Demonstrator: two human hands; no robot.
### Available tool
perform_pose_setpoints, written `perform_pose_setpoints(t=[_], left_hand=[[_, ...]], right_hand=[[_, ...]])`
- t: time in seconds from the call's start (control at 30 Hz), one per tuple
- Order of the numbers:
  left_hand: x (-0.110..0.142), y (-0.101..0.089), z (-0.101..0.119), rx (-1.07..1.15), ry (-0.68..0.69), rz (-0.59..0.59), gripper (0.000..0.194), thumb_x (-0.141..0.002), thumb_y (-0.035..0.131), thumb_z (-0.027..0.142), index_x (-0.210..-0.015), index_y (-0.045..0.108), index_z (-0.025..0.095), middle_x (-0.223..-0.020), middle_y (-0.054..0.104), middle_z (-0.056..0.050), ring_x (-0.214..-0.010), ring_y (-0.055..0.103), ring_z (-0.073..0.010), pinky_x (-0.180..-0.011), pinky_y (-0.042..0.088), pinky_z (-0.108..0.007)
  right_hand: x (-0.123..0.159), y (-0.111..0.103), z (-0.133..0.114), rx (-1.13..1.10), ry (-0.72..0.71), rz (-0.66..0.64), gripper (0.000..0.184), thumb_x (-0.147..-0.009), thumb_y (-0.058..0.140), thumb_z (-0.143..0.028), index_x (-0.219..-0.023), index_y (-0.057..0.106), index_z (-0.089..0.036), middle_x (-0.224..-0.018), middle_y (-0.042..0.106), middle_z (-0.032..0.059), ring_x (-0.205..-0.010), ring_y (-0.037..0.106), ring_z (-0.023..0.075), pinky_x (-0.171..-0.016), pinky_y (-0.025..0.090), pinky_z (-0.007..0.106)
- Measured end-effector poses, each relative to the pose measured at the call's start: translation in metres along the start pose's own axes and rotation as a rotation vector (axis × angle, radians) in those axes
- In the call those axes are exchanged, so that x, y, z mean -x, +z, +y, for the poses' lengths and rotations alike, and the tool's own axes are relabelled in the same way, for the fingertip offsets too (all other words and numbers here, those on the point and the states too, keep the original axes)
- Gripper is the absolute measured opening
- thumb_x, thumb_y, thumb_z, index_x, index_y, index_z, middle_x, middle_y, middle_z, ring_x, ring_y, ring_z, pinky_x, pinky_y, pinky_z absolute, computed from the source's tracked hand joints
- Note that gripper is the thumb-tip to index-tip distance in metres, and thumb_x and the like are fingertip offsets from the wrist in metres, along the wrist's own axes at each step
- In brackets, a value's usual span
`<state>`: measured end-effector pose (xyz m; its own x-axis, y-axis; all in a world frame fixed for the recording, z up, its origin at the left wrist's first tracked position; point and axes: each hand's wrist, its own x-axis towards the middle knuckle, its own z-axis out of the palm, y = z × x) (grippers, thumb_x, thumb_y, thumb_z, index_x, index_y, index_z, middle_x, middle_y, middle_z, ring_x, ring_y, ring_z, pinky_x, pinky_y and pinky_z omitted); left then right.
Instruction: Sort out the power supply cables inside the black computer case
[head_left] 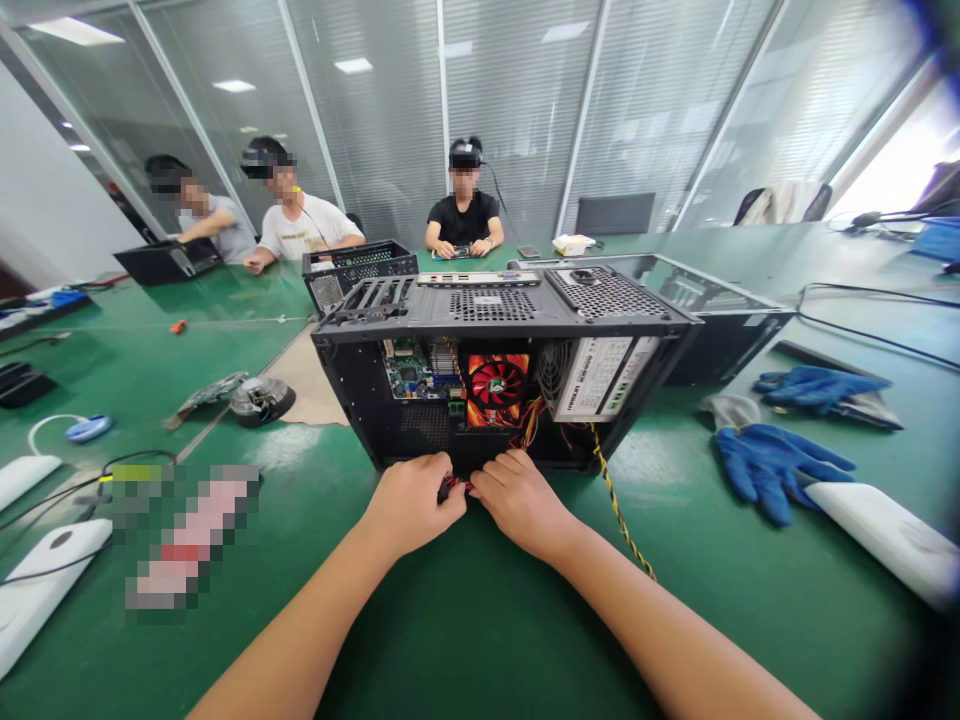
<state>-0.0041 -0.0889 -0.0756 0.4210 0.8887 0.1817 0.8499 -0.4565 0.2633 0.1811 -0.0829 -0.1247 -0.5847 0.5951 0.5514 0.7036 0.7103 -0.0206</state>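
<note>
Just in front of an open black computer case [352, 400], my two hands are close together over the table. My left hand [411, 502] is closed around a small dark piece, which looks like a cable connector [444, 488]. Thin red and black wires [469, 488] run from it to the fingertips of my right hand [521, 505], which pinch them. Inside the case, a red fan [497, 388] sits beside a green motherboard [409, 370]. A power supply [609, 378] with a white label is at the right, and coloured wires [531, 425] hang below it.
A yellow and black twisted cable [616, 500] trails from the case over the green table [465, 640]. Blue gloves [772, 460] and a white power strip [885, 535] lie right. A round metal cooler [262, 398] lies left. Several people sit opposite, some with computer cases.
</note>
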Motion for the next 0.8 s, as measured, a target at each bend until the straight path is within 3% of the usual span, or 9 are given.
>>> perform_pose_setpoints(t=[0.17,0.3,0.47,0.63,0.8], left_hand=[[-0.002,-0.007,0.011,0.059,-0.241,-0.06,0.023,-0.084,0.045,0.036,-0.072,0.054,0.019,-0.07,0.061,-0.005,-0.063,0.057,-0.0188,-0.056,0.03,-0.027],[-0.004,-0.002,0.004,0.439,-0.296,-0.156,0.026,-0.083,0.044,0.036,-0.065,0.05,0.019,-0.056,0.053,0.001,-0.053,0.054,-0.0137,-0.053,0.033,-0.025],[-0.004,0.017,-0.011,0.948,-0.423,-0.234,0.021,-0.08,0.046,0.037,-0.069,0.046,0.019,-0.055,0.04,0.007,-0.041,0.042,-0.0071,-0.042,0.027,-0.02],[-0.002,0.017,-0.011,1.08,-0.476,-0.26,0.02,-0.075,0.05,0.035,-0.067,0.044,0.018,-0.059,0.032,0.008,-0.042,0.029,-0.0035,-0.04,0.017,-0.019],[0.0,0.012,-0.008,1.158,-0.492,-0.277,0.021,-0.073,0.051,0.036,-0.066,0.04,0.018,-0.059,0.028,0.009,-0.041,0.025,-0.0029,-0.041,0.012,-0.021]], right_hand=[[0.002,-0.001,-0.002,0.021,0.008,0.014,0.021,-0.094,0.044,-0.023,-0.084,0.063,-0.017,-0.072,0.058,0.0037,-0.075,0.048,0.0188,-0.085,0.034,0.037],[0.002,-0.001,-0.007,0.019,0.05,0.048,0.02,-0.094,0.044,-0.021,-0.091,0.063,-0.017,-0.079,0.06,0.0049,-0.081,0.05,0.0191,-0.096,0.032,0.04],[0.001,-0.002,-0.009,0.043,0.054,0.033,0.021,-0.093,0.044,-0.023,-0.096,0.063,-0.016,-0.08,0.058,0.0067,-0.08,0.049,0.0211,-0.09,0.036,0.041],[0.0,-0.008,-0.007,0.021,-0.002,0.009,0.025,-0.093,0.045,-0.022,-0.111,0.06,-0.014,-0.087,0.06,0.0091,-0.083,0.05,0.0224,-0.089,0.037,0.043],[0.001,-0.008,-0.002,-0.011,-0.05,0.019,0.02,-0.093,0.044,-0.018,-0.102,0.062,-0.015,-0.089,0.062,0.008,-0.085,0.052,0.0208,-0.089,0.038,0.041]])
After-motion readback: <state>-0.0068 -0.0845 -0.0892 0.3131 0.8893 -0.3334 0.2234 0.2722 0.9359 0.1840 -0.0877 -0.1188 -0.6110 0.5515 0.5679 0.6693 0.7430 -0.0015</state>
